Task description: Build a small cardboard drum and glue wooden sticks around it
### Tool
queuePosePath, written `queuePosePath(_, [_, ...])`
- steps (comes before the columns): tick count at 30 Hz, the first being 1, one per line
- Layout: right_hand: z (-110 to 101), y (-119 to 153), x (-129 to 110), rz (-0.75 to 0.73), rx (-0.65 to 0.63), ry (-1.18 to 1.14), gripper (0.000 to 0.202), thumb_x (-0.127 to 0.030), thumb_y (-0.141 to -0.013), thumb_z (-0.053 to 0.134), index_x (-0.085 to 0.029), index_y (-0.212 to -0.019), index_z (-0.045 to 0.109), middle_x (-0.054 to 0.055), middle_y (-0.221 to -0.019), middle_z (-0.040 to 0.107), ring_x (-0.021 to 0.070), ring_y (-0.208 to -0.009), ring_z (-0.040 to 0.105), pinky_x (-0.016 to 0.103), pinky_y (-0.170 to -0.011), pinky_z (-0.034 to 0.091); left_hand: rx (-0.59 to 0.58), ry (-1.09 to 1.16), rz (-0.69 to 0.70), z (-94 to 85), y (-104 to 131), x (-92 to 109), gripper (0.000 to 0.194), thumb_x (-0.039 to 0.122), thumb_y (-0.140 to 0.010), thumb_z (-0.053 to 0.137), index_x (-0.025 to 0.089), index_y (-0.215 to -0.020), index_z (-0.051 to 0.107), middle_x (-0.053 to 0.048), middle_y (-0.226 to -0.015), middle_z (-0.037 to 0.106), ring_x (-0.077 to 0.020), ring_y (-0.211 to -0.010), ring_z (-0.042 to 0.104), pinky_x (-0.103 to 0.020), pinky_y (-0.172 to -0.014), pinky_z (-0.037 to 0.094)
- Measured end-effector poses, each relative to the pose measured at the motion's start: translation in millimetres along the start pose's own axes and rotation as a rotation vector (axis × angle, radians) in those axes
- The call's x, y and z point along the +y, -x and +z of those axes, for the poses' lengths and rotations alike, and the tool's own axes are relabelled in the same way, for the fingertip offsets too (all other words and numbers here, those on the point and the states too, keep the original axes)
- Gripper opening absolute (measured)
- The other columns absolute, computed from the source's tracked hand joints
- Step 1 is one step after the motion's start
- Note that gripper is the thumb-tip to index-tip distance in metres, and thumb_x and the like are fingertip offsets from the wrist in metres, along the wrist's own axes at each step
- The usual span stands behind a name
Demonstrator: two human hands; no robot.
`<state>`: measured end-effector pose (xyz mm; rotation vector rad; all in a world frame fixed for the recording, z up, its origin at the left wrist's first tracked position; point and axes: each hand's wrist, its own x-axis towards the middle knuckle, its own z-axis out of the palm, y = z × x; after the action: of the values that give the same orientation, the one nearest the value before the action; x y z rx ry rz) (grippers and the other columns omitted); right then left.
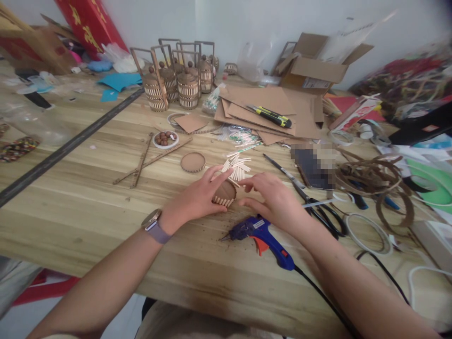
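My left hand (194,195), a watch on its wrist, curls its thumb and fingers around a small round cardboard tray (226,192). Short pale sticks stand along the tray's near side. Just right of the tray is my right hand (270,197), thumb and forefinger apart, nothing plainly visible between them. A loose pile of pale sticks (240,168) lies beyond the tray. Close below my right hand rests a blue hot glue gun (261,235), its nozzle pointing left. Another round cardboard disc (192,162) with a ridged rim lies to the left.
Several lidded stick-sided baskets with tall handles (187,87) stand at the back. Cardboard sheets (254,101) carry utility knives (270,116). Black scissors (318,212), brown strip coils (370,174) and tape rings lie right. A bowl of brown beads (165,139) sits left.
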<state>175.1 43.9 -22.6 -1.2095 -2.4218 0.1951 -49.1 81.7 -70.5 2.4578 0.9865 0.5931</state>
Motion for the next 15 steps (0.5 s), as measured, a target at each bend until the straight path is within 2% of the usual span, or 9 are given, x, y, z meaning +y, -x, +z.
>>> queuePosePath(2, [-15, 7, -6, 0.057, -0.033, -0.017, 0.015, -0.032, -0.093, 0.059, -0.018, -0.091, 0.063, 0.006, -0.082, 0.067, 0.0209, -0.079, 0.06, 0.031, -0.072, 0.043, -0.013, -0.009, -0.012, -2.5, 1, 2, 0.105, 0.028, -0.071, 0.085, 0.03, -0.154, 0.02, -0.017, -0.157, 0.025, -0.0356, -0.145, 0.03, -0.055, -0.113, 0.037])
queuePosePath(5, [-34, 24, -17, 0.182, -0.256, 0.029, 0.021, -0.032, -0.093, 0.057, -0.021, -0.075, 0.06, 0.002, -0.071, 0.064, 0.0178, -0.066, 0.059, 0.027, -0.059, 0.039, 0.021, -0.038, -0.021, -4.8, 2, 7, 0.108, 0.031, -0.069, 0.086, 0.029, -0.154, 0.02, -0.018, -0.158, 0.023, -0.0362, -0.146, 0.029, -0.054, -0.113, 0.037])
queuePosePath(8, [-41, 46, -26, 0.378, -0.511, 0.085, 0.022, -0.035, -0.092, 0.058, -0.021, -0.076, 0.061, 0.003, -0.073, 0.066, 0.0176, -0.06, 0.059, 0.027, -0.054, 0.035, 0.072, -0.089, -0.054, -4.2, 2, 15, 0.106, 0.033, -0.069, 0.085, 0.028, -0.154, 0.022, -0.018, -0.157, 0.024, -0.0376, -0.142, 0.035, -0.052, -0.109, 0.043])
queuePosePath(10, [-39, 58, -28, 0.486, -0.613, 0.077, 0.017, -0.036, -0.09, 0.061, -0.021, -0.08, 0.063, 0.004, -0.079, 0.069, 0.0189, -0.064, 0.063, 0.027, -0.056, 0.037, 0.078, -0.134, -0.075, -2.3, 2, 19, 0.104, 0.032, -0.07, 0.083, 0.028, -0.153, 0.022, -0.017, -0.157, 0.025, -0.0377, -0.139, 0.039, -0.051, -0.105, 0.046])
queuePosePath(12, [-32, 68, -29, 0.521, -0.636, 0.021, 0.012, -0.034, -0.086, 0.066, -0.022, -0.086, 0.064, 0.004, -0.086, 0.07, 0.0198, -0.07, 0.065, 0.027, -0.059, 0.04, 0.07, -0.174, -0.093, 0.4, 2, 22, 0.102, 0.031, -0.07, 0.082, 0.028, -0.153, 0.023, -0.017, -0.158, 0.024, -0.0375, -0.136, 0.043, -0.049, -0.102, 0.049])
queuePosePath(15, [-19, 76, -26, 0.515, -0.593, -0.039, 0.009, -0.027, -0.083, 0.066, -0.022, -0.088, 0.062, 0.003, -0.084, 0.07, 0.0184, -0.068, 0.064, 0.026, -0.058, 0.04, 0.055, -0.212, -0.115, 4.3, 2, 24, 0.097, 0.03, -0.073, 0.079, 0.026, -0.153, 0.023, -0.018, -0.158, 0.024, -0.0367, -0.131, 0.049, -0.048, -0.098, 0.051])
